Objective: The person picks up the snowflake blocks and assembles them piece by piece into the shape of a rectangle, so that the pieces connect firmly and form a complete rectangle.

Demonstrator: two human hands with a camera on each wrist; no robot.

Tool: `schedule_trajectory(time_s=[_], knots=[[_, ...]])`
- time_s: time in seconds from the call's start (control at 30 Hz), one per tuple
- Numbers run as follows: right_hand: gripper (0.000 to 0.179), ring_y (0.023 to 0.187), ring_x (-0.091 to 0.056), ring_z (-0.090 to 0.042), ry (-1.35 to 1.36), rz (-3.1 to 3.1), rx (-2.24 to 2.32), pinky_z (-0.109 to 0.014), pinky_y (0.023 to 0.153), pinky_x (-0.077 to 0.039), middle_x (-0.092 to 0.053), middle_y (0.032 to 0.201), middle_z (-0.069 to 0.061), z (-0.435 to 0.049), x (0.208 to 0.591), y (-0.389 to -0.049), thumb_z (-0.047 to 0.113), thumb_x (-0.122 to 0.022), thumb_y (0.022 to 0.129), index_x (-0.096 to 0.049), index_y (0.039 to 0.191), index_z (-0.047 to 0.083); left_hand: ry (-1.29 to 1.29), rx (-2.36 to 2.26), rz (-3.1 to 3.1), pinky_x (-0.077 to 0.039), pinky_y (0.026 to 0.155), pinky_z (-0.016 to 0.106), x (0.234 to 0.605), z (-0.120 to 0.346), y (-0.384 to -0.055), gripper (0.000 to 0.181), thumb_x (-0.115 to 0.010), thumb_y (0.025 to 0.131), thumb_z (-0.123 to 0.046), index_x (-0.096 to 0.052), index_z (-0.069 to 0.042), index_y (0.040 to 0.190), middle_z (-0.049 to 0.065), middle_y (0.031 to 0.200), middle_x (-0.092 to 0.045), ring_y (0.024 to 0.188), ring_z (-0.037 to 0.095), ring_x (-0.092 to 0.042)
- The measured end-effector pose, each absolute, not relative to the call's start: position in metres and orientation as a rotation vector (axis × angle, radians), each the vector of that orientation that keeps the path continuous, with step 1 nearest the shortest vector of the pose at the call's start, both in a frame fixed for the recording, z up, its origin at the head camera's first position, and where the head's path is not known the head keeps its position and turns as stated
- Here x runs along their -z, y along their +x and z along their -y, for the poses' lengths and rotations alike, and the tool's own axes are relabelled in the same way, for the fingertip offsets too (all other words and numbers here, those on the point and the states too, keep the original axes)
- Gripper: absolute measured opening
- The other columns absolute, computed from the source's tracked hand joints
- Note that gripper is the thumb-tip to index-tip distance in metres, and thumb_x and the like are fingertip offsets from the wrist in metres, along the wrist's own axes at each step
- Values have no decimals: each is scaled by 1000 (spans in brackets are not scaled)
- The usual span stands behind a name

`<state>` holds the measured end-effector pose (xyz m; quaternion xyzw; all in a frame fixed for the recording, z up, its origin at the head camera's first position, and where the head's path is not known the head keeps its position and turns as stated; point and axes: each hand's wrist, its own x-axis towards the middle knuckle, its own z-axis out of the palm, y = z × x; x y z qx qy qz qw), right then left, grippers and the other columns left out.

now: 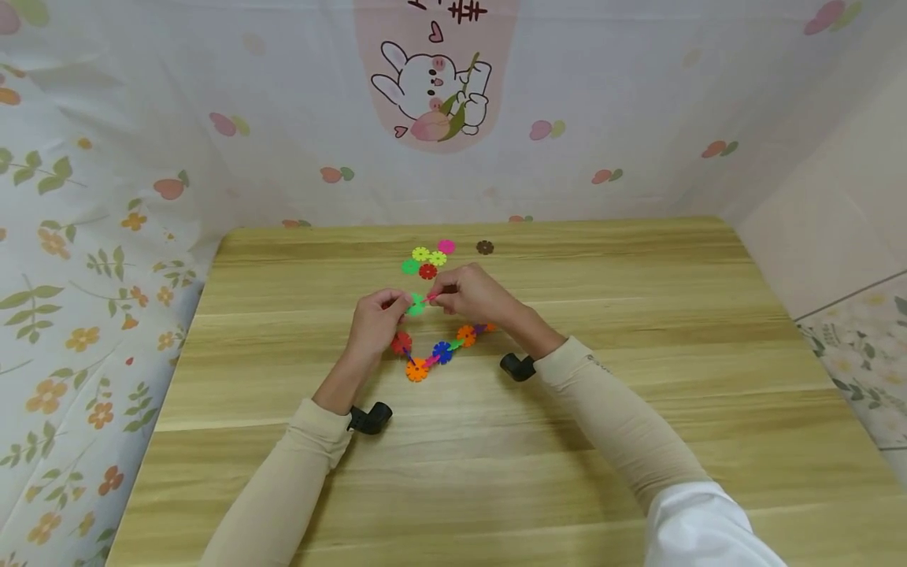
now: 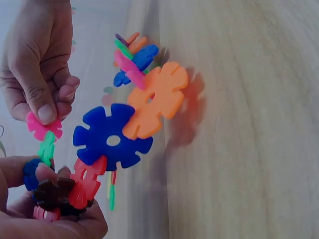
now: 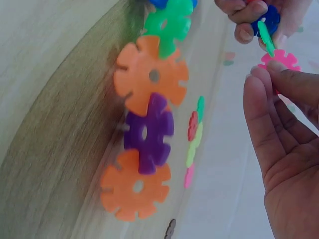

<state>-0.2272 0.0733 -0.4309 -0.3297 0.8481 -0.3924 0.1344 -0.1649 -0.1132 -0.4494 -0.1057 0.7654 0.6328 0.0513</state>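
My left hand (image 1: 372, 324) grips one end of a chain of slotted plastic snowflake discs, its fingers around a brown disc (image 2: 54, 193) and a small blue disc (image 2: 31, 174). From that end a green disc (image 1: 416, 305) stands out, with a pink disc (image 3: 282, 60) against its edge. Thumb and fingers of my right hand (image 1: 480, 295) pinch the pink disc; how deep its slot sits on the green one I cannot tell. The chain runs down through a red disc (image 1: 401, 341) and an orange disc (image 1: 416, 370), then rightward to a purple disc (image 3: 148, 133) and another orange disc.
Loose discs lie on the wooden table (image 1: 283, 488) beyond my hands: yellow (image 1: 421, 253), green (image 1: 410, 267), dark red (image 1: 428, 272), pink (image 1: 446, 246) and, apart on the right, brown (image 1: 485, 247). A printed cloth (image 1: 602, 94) hangs behind the table.
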Motion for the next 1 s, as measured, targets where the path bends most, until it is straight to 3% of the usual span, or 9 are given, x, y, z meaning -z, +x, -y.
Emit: schedule_trajectory(time_s=[0.37,0.6,0.8,1.0], knots=[[13,67,-65,-23,-960,-2445,1114,-26,63,-54,-71,84,-15,-76,434,-225,5,-62,95,-72,91,-2,-310,-1905,-2289,-32,53,21,453,115,-166,22,-61,97,-23,-69,-2,97,6,75,-53,65,15,-43],[14,58,-56,-11,-1082,-2553,1021,-23,56,-47,-67,68,-6,-75,436,-221,7,-63,94,-73,87,1,-317,-1897,-2294,-33,53,20,457,113,-166,22,-61,97,-21,-70,-1,98,11,80,-56,70,16,-47],[16,62,-61,-14,-975,-2469,1113,-24,58,-52,-71,78,-13,-79,438,-222,8,-61,96,-73,89,0,-319,-1943,-2221,-35,54,20,456,113,-166,22,-61,97,-19,-69,1,100,9,78,-56,71,19,-48],[17,73,-67,-27,-880,-2355,1172,-30,67,-57,-70,89,-16,-82,434,-224,10,-58,98,-71,94,0,-363,-2014,-2070,-41,60,24,453,114,-167,20,-58,99,-15,-66,3,101,7,76,-54,70,19,-47]])
